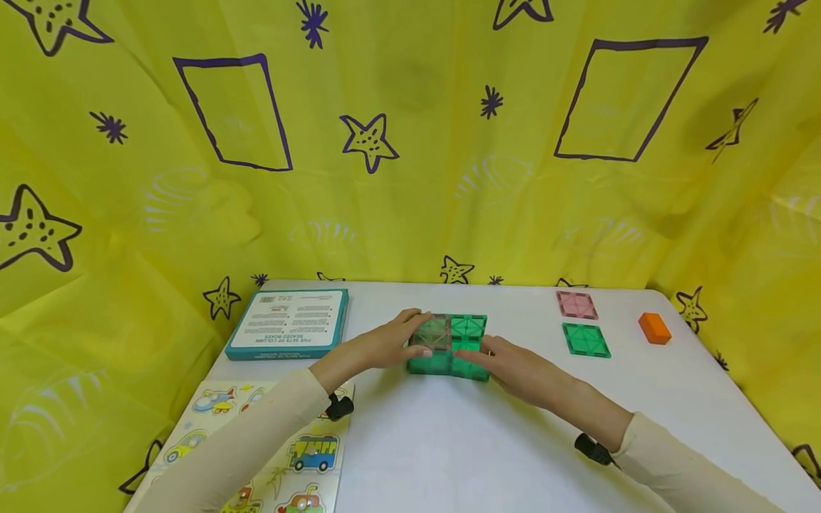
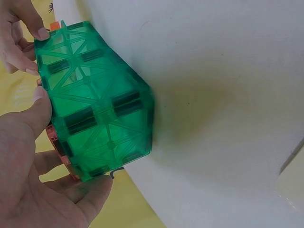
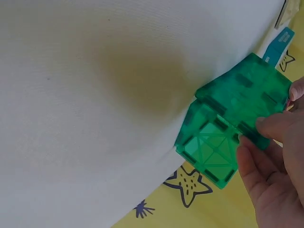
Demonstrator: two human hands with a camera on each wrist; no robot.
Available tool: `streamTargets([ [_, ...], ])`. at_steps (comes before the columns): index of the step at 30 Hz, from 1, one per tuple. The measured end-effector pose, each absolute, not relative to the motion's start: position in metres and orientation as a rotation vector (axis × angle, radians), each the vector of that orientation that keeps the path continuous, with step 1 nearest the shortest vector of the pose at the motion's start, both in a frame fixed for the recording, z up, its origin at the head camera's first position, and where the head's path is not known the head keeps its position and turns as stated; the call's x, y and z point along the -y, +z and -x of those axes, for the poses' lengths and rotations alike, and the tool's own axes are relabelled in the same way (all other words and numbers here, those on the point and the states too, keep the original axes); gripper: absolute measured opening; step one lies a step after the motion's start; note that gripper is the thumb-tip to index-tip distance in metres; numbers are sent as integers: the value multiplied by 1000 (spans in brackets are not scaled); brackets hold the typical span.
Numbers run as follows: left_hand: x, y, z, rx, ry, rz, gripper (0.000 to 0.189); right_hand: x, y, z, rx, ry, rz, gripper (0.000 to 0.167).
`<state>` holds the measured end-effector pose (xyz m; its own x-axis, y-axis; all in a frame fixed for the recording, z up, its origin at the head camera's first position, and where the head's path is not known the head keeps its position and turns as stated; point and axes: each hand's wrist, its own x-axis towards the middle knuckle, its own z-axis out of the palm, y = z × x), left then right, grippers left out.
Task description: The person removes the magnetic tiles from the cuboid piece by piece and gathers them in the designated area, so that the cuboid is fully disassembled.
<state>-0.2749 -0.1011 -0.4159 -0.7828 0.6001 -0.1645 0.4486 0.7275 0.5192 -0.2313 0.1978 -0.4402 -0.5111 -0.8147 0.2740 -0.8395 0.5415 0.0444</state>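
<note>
A structure of see-through green magnetic tiles (image 1: 431,365) stands on the white table, with a pink magnetic tile (image 1: 433,332) lying over its top left. My left hand (image 1: 399,342) grips the left side, its thumb along the front top edge and its fingers round the side and back. At the right part, my right hand (image 1: 516,365) pinches the top edge of a green wall tile (image 3: 213,148), thumb in front. In the left wrist view, the pink tile shows only as a thin reddish edge (image 2: 59,145).
A pink tile (image 1: 577,305), a green tile (image 1: 586,340) and an orange block (image 1: 655,328) lie to the right. On the left are a teal and white box (image 1: 285,324) and a wooden vehicle puzzle board (image 1: 253,427). A yellow curtain (image 1: 410,214) surrounds the table.
</note>
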Motion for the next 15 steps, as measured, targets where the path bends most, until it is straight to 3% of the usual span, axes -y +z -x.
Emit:
streamTargets([
  [6,102,-415,275,-2615,671,-817,80,-195,-441,229,2469,86,-1368,69],
  [15,102,-417,275,-2610,678,-826,79,-195,-439,220,2569,220,-1317,59],
])
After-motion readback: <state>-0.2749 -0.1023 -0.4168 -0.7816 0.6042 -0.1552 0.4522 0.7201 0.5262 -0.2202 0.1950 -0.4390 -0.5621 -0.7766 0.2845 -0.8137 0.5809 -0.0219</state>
